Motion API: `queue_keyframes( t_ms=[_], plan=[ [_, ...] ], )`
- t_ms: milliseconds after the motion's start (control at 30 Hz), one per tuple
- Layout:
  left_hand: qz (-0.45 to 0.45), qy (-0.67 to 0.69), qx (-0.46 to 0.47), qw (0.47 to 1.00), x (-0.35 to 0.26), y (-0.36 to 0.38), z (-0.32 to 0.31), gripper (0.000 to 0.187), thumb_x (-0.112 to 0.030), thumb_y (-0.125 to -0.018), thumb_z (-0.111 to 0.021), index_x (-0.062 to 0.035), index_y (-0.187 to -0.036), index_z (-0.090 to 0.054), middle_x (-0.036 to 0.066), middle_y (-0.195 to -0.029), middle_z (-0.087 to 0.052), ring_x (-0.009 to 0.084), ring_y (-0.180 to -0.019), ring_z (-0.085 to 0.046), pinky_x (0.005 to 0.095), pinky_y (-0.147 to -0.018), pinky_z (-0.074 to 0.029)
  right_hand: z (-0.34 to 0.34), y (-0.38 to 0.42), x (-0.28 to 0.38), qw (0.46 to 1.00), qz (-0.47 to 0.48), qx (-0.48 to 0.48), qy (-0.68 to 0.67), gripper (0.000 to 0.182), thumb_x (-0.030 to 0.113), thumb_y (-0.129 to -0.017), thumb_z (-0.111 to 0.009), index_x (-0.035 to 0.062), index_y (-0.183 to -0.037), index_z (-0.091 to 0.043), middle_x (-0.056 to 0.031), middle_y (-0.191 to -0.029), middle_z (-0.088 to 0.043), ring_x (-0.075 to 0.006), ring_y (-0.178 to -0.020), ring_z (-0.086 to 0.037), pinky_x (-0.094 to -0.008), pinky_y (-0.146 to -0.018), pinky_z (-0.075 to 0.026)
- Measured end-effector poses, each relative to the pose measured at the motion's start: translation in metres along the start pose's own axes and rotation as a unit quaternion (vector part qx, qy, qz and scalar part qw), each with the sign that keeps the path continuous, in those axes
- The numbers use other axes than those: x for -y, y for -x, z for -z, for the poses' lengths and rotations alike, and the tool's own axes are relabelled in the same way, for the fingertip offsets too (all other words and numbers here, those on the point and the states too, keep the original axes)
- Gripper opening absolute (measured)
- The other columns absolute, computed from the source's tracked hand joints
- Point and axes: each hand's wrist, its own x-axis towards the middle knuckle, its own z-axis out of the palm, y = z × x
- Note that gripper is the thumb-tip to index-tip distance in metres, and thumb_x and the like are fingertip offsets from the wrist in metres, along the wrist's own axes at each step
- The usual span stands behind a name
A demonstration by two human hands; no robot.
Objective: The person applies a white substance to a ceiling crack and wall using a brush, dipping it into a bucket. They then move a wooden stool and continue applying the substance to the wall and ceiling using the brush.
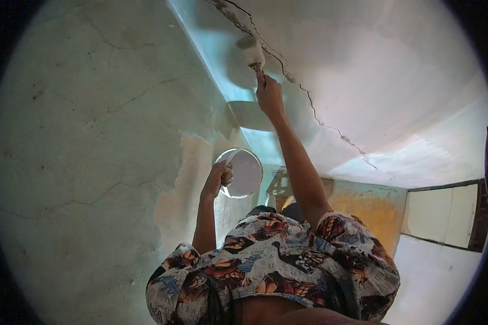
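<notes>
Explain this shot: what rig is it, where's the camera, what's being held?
There is no machine here, just a person working with bare hands. The single round fisheye picture comes from a head-worn camera, here tilted up at a wall and ceiling. It shows a patterned shirt from behind, with both arms raised. The right hand grips a wide brush pressed to the white ceiling, beside a long crack. The left hand holds a round white container by its rim. The cracked greenish wall fills the left side.
</notes>
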Motion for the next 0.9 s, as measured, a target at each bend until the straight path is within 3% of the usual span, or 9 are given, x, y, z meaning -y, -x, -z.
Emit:
queue_keyframes(
  t_ms=[100, 167, 233, 267, 367, 467, 633, 833, 900],
  plan=[
    [0.002, -0.011, -0.003, 1.000, -0.006, -0.002, -0.003, 0.019, -0.018, -0.077, -0.050, -0.0145, -0.065, -0.036, -0.007, -0.050, -0.025, 0.0043, -0.040, -0.021, 0.0224, -0.038, -0.017, -0.041, 0.015, -0.105, 0.987, 0.112, -0.090, 0.072, 0.052, 0.039, -0.093, -0.043, -0.0059, -0.067, -0.050, -0.0180, -0.050, -0.046, -0.0265, -0.044, -0.047, -0.0416, -0.047, -0.036],
    [0.025, -0.022, 0.001, 0.999, -0.008, -0.002, 0.001, 0.020, -0.020, -0.075, -0.052, -0.0160, -0.065, -0.035, -0.007, -0.052, -0.027, 0.0051, -0.041, -0.023, 0.0229, -0.039, -0.021, -0.050, 0.051, -0.184, 0.998, -0.023, -0.028, -0.043, 0.054, 0.042, -0.093, -0.043, -0.0016, -0.062, -0.049, -0.0101, -0.047, -0.045, -0.0192, -0.041, -0.046, -0.0380, -0.044, -0.034],
    [0.024, -0.006, -0.008, 1.000, -0.002, -0.004, 0.003, 0.019, -0.020, -0.074, -0.052, -0.0158, -0.067, -0.035, -0.007, -0.053, -0.027, 0.0053, -0.041, -0.023, 0.0227, -0.039, -0.021, -0.024, 0.087, -0.207, 0.938, -0.306, 0.082, -0.139, 0.055, 0.044, -0.093, -0.042, 0.0018, -0.059, -0.048, -0.0039, -0.047, -0.043, -0.0143, -0.040, -0.043, -0.0350, -0.042, -0.032],
    [0.022, -0.001, -0.011, 1.000, -0.002, -0.007, 0.006, 0.019, -0.020, -0.074, -0.052, -0.0157, -0.067, -0.035, -0.007, -0.053, -0.028, 0.0055, -0.042, -0.023, 0.0226, -0.039, -0.021, -0.014, 0.094, -0.207, 0.922, -0.363, 0.088, -0.099, 0.055, 0.044, -0.093, -0.042, 0.0028, -0.058, -0.048, -0.0019, -0.046, -0.041, -0.0128, -0.040, -0.041, -0.0340, -0.042, -0.031],
    [0.025, -0.003, -0.024, 0.999, -0.005, -0.007, 0.004, 0.017, -0.019, -0.074, -0.052, -0.0151, -0.070, -0.037, -0.007, -0.054, -0.027, 0.0055, -0.042, -0.024, 0.0225, -0.039, -0.021, 0.005, 0.089, -0.175, 0.979, -0.162, 0.119, 0.035, 0.053, 0.043, -0.093, -0.042, 0.0014, -0.061, -0.047, -0.0021, -0.046, -0.039, -0.0116, -0.042, -0.037, -0.0324, -0.042, -0.030],
    [0.027, -0.010, -0.013, 1.000, -0.010, -0.005, -0.002, 0.015, -0.019, -0.073, -0.053, -0.0145, -0.073, -0.038, -0.006, -0.054, -0.028, 0.0050, -0.043, -0.025, 0.0223, -0.039, -0.021, 0.024, 0.054, -0.078, 0.997, 0.042, 0.067, -0.017, 0.050, 0.039, -0.094, -0.042, -0.0022, -0.066, -0.044, -0.0062, -0.050, -0.039, -0.0130, -0.047, -0.037, -0.0335, -0.046, -0.032],
    [0.024, -0.019, -0.014, 0.999, -0.012, -0.003, -0.006, 0.016, -0.015, -0.075, -0.050, -0.0142, -0.067, -0.037, -0.007, -0.051, -0.027, 0.0038, -0.041, -0.022, 0.0217, -0.038, -0.018, 0.032, 0.012, -0.044, 0.999, 0.035, -0.027, 0.019, 0.046, 0.034, -0.096, -0.039, -0.0024, -0.069, -0.047, -0.0057, -0.051, -0.039, -0.0138, -0.046, -0.037, -0.0344, -0.045, -0.032],
    [0.027, -0.003, -0.032, 0.999, -0.018, -0.001, -0.011, 0.018, -0.013, -0.076, -0.050, -0.0145, -0.064, -0.036, -0.007, -0.050, -0.025, 0.0034, -0.039, -0.021, 0.0215, -0.037, -0.016, 0.022, 0.088, -0.206, 0.981, -0.185, 0.035, -0.045, 0.052, 0.047, -0.090, -0.047, 0.0025, -0.063, -0.048, -0.0004, -0.052, -0.041, -0.0108, -0.046, -0.040, -0.0304, -0.044, -0.034],
    [0.032, 0.007, -0.041, 0.999, -0.021, 0.002, -0.014, 0.018, -0.013, -0.075, -0.050, -0.0143, -0.064, -0.036, -0.007, -0.050, -0.025, 0.0034, -0.039, -0.021, 0.0215, -0.037, -0.016, 0.029, 0.108, -0.203, 0.976, -0.206, 0.066, -0.003, 0.044, 0.041, -0.092, -0.043, 0.0013, -0.074, -0.052, -0.0073, -0.056, -0.044, -0.0157, -0.049, -0.043, -0.0335, -0.049, -0.036]
  ],
)
